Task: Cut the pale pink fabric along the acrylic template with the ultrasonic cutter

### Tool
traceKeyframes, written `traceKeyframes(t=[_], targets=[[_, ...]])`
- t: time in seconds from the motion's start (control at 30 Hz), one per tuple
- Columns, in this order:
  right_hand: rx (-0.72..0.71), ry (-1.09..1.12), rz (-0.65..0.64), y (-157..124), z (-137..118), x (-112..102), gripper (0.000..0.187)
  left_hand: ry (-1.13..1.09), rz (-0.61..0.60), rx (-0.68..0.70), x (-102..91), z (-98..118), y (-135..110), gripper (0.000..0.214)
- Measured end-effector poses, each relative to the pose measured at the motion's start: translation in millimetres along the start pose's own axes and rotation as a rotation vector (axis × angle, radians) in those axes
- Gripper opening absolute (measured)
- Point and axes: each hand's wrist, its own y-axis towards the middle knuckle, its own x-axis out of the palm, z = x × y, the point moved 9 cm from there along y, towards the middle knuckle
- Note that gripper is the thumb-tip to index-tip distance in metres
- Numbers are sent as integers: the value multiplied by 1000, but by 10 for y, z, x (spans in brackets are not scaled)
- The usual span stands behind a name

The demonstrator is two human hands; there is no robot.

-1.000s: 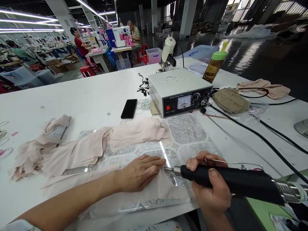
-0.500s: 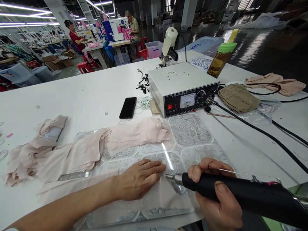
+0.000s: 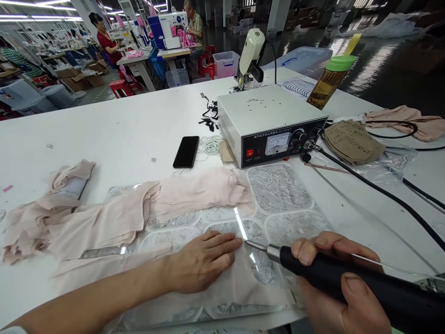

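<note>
My left hand lies flat with fingers stretched out, pressing on a thin pale pink fabric piece. The fabric rests on a clear, patterned plastic mat. My right hand is closed around the black handle of a handheld ultrasonic welding tool. The tool's slim metal tip is right beside my left fingertips; whether it touches the fabric I cannot tell. Beyond my left hand lie a stack of pink fabric pieces and a second stack. A flat strip shows between fabric layers.
A grey control box with a dial stands behind the mat, its black cable running right. A phone, a tilted bottle, brown card templates and crumpled fabric lie around. Co-workers sit at sewing machines beyond.
My right hand and the tool have moved right, and the tip has drawn slightly away from my left fingertips. My left hand stays flat on the fabric. The view has shifted slightly.
</note>
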Motion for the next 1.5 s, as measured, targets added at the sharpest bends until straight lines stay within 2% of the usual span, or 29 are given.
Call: traceKeyframes(t=[0.33,0.57,0.87,1.13,1.5], targets=[[-35,-62,-5,23,-31,101,14,40,7,11,39,19,-5,22],[-51,-74,-7,16,-13,98,14,38,35,16,10,27,10,21],[-62,-62,-67,16,29,117,13,67,70,14,-35,38,28,25],[-106,-121,-111,16,-11,157,9,44,63,7,3,26,15,20],[-60,-68,-97,38,16,190,13,62,78,12,-15,29,14,23]])
